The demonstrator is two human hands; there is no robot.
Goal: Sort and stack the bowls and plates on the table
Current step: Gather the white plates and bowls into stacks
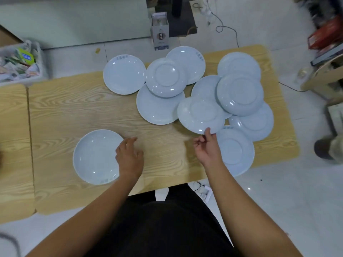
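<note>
Taking the lone pale blue round plate [95, 156] sitting upright near the front edge as landmark, the light wood-grain table [74, 108] lies bare behind it and to its left, wide enough for a hand to pass. To its right, the left hand [130, 156] hovers with fingers spread just beside its rim. Farther right and behind, a cluster of overlapping pale blue plates [204, 93] blocks the surface, and the right hand [207, 147] pinches the nearest upturned plate [201, 115].

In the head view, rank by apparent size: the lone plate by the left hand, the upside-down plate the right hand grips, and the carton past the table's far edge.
1. Lone plate
2. Gripped plate, slightly smaller; probably identical, just farther away.
3. Carton, clearly smallest.
</note>
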